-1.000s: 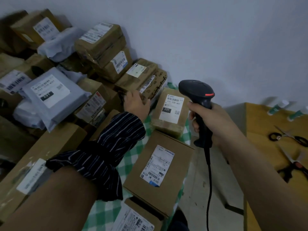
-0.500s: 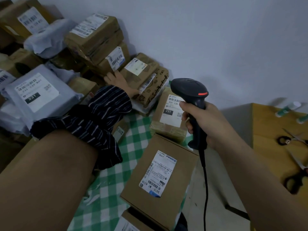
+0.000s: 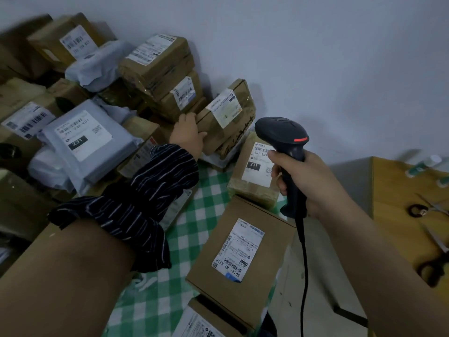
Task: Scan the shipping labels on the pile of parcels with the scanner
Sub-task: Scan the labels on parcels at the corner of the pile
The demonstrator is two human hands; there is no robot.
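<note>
A pale wall (image 3: 315, 57) backs a surface covered with a green-and-white checked cloth (image 3: 209, 190), on which a pile of parcels (image 3: 155, 76) is heaped into the corner. Brown cartons are stacked against the wall, and a grey mailer bag (image 3: 85, 142) marked "231" is laid among them at the left. A flat carton (image 3: 240, 254) with a white label is placed at the cloth's near edge, and a smaller box (image 3: 255, 176) marked "231" is set just behind it. A wooden table (image 3: 393, 190) is seen to the right, well apart from the parcels, with two pairs of scissors (image 3: 427, 210) lying on it; blurred tubes are lined along its far side. Grey floor (image 3: 315, 288) is visible between the two surfaces.

A tilted brown box (image 3: 230, 127), with its shipping label (image 3: 224, 108) turned upward, is gripped at one end by the left hand (image 3: 188, 132), a striped sleeve (image 3: 145, 195) pushed up the forearm. The black scanner (image 3: 284, 142) is held upright by its handle in the right hand (image 3: 308, 181), fingers wrapped around it, just beside the tilted box. Its cable (image 3: 303, 276) is left hanging toward the floor.
</note>
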